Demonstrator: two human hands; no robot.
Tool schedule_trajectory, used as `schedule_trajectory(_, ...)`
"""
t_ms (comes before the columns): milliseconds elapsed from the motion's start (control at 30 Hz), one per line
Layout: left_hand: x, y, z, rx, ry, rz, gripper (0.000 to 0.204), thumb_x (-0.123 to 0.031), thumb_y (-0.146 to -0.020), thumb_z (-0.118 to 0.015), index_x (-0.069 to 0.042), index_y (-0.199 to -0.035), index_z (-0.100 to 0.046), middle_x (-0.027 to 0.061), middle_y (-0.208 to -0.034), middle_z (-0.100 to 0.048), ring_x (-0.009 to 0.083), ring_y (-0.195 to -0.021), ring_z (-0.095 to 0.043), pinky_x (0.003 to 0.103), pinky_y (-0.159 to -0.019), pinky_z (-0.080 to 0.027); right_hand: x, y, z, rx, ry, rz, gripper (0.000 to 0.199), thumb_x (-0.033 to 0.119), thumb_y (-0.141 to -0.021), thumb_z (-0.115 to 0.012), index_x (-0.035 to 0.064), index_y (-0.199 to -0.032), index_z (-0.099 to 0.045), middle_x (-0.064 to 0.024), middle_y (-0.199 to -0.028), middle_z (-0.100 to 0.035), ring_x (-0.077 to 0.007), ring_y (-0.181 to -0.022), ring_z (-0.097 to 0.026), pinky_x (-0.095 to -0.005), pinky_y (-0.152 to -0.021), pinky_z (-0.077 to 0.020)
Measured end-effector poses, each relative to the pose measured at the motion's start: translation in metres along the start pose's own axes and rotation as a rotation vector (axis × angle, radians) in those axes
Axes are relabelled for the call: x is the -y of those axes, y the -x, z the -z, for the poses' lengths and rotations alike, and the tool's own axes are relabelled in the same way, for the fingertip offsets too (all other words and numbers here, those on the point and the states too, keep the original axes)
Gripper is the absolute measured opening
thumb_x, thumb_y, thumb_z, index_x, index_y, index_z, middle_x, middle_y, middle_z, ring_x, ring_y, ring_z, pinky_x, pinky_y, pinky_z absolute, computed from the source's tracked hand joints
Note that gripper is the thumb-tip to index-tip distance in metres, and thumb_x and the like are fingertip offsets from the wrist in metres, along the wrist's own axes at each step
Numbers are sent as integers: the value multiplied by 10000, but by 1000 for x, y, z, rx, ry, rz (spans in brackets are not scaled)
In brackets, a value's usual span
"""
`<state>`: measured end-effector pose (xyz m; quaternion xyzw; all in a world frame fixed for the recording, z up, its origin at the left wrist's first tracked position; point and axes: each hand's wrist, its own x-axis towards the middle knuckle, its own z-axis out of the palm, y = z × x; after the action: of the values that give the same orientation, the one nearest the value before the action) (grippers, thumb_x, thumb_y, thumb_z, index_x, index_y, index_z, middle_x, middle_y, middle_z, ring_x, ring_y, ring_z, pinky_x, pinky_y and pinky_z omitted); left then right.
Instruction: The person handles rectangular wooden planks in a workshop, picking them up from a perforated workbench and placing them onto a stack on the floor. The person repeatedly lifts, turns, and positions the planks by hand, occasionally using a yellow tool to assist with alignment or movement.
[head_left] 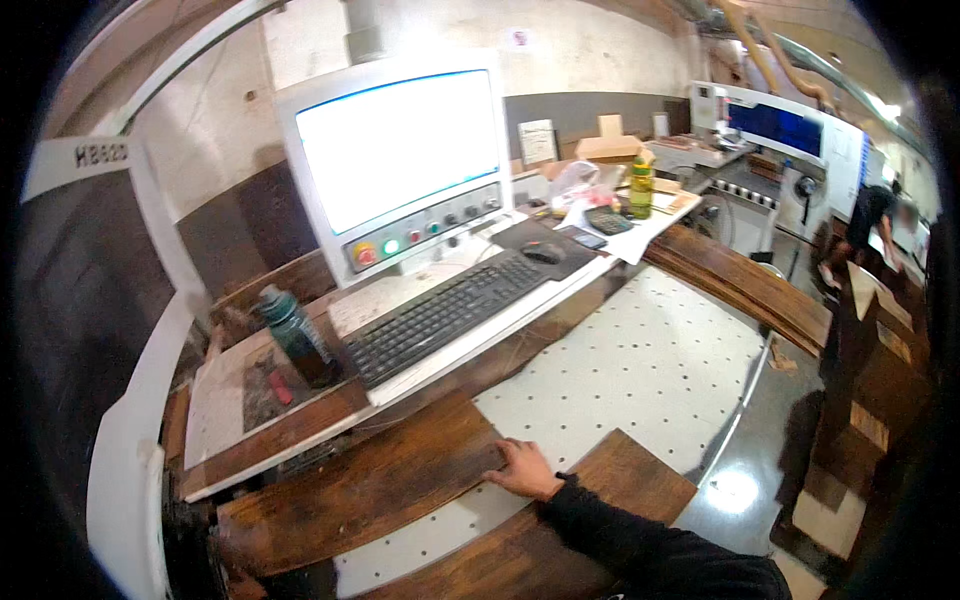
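My right hand reaches in from the lower right in a black sleeve. Its fingers are bent round the right end of a dark brown wooden plank, at the corner. That plank lies lengthwise on a white table with small holes, just below the computer desk. Nearer to me a second dark brown plank lies on the same table, partly covered by my sleeve. My left hand is out of view.
Behind the planks a desk holds a monitor with buttons, a black keyboard, a mouse and a teal bottle. More planks lie at the table's far end. At right, a person bends over stacked boards.
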<state>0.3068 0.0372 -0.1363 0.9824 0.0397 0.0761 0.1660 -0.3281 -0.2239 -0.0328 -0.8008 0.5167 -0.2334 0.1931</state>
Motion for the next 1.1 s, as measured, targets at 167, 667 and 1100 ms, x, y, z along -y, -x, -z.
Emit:
schedule_trajectory(167,-58,33,30,84,92,-132,572,-481,-869,-492,14,-1151,-531,158,-1004,-566,281,-879,-560,412,-743,-482,-20,-10,11,-49,-306,-205,759,519,-757,-632,-45,-1239,-473,-242,-1025,-596,-349,-969,-571,-410,-858,-442)
schedule_trajectory(667,-116,209,124,694,1058,-202,380,-303,-930,-442,12,-1108,-558,140,-883,-546,270,-789,-528,403,-748,-474,-161,46,161,178,-438,-292,554,485,-811,-615,-42,-979,-636,-150,-916,-641,-217,-838,-573,-342,-764,-451)
schedule_trajectory(1100,-338,604,50,1621,1096,-854,330,-361,-921,-446,-50,-981,-541,46,-852,-524,178,-711,-482,311,-635,-403,-305,501,385,-842,-957,-749,435,239,-828,-665,-55,-1126,-546,-88,-1037,-612,-140,-912,-580,-264,-807,-472)
